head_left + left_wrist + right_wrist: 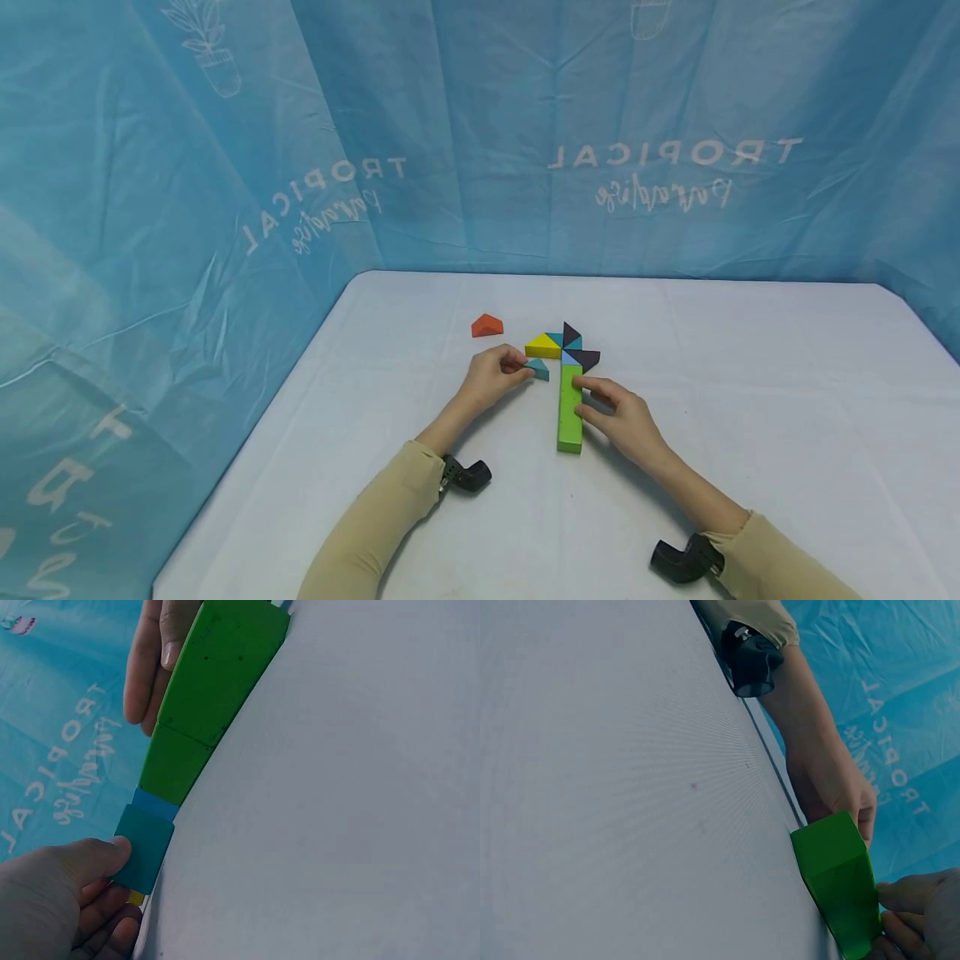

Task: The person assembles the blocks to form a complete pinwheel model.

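Observation:
My left hand (pixel 491 377) pinches a teal triangular block (pixel 537 369) between thumb and fingers, just left of the arrangement. In the left wrist view the thumb presses the flat side of this teal block (pixel 145 847). My right hand (pixel 624 417) touches the right side of a long green strip (pixel 570 408) with its fingertips; the strip shows a seam between two green blocks in the left wrist view. At its far end, yellow (pixel 543 347), blue (pixel 567 359) and black triangular blocks (pixel 586 358) meet in a pinwheel shape.
An orange-red block (pixel 487 325) lies apart, behind and left of the pinwheel. Everything stands on a white-covered table (pixel 750 400). A blue printed curtain (pixel 480 150) hangs along the back and left. Black wrist cameras (pixel 467 476) sit on both sleeves.

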`<state>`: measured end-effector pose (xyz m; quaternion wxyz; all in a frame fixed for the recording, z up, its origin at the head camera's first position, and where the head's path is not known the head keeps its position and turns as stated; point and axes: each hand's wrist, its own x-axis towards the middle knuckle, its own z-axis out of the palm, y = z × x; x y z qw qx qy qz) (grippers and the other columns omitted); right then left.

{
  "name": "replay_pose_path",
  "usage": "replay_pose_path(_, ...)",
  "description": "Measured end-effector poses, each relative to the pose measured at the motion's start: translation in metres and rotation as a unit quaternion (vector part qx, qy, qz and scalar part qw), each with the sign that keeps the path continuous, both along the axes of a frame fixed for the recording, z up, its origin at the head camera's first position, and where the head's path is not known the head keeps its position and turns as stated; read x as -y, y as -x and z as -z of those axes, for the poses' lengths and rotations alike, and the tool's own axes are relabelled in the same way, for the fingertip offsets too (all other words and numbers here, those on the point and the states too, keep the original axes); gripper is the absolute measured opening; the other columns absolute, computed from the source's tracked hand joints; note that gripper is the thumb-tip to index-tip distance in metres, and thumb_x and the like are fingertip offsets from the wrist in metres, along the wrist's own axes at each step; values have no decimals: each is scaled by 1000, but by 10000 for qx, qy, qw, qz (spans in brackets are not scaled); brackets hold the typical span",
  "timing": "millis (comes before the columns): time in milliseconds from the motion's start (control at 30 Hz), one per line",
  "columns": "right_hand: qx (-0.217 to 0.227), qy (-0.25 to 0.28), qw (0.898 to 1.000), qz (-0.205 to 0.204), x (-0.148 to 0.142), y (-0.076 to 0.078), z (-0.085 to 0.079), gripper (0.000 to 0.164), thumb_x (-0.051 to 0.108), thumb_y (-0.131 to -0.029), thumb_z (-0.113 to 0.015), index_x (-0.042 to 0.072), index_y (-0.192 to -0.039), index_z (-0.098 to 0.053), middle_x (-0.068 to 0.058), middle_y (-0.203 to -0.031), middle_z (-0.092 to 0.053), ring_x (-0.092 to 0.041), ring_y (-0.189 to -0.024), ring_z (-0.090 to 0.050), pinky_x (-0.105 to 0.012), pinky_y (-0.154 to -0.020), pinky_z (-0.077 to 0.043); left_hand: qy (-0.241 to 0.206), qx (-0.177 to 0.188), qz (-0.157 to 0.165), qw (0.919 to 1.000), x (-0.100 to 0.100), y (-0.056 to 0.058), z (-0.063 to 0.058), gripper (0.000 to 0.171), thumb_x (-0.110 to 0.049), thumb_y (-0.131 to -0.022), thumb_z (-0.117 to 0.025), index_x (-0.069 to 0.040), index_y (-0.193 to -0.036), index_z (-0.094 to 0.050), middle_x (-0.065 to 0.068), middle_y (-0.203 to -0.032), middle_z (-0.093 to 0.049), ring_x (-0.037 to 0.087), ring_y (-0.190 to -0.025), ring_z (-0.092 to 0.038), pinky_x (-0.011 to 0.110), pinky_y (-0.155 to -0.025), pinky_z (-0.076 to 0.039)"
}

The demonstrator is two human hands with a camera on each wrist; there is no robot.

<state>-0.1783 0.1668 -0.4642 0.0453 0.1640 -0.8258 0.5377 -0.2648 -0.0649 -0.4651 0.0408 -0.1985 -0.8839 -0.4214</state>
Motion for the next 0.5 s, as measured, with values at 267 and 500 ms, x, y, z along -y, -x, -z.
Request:
replay_pose_path(267,-25,6,10000,6,-1,1,1,40,10,-88,-68,5,-127,-58,-8,-126,-59,-26,-121,-50,-37,-99,-42,2,-265,-289,9992,-10,-5,1,19,-19,-80,-77,-6,-85,-64,-1,-77,-65,9,-69,-57,19,-63,-50)
replay_pose_path(500,-28,56,10000,-14,0,1,2,40,10,-87,-68,5,-126,-59,-8,-125,-59,-27,-121,-50,-37,-99,-42,34,-320,-85,9994,-9,-7,-3,29,-21,-81,-76,-5,-102,-66,3,-95,-67,13,-83,-62,20,-73,-51)
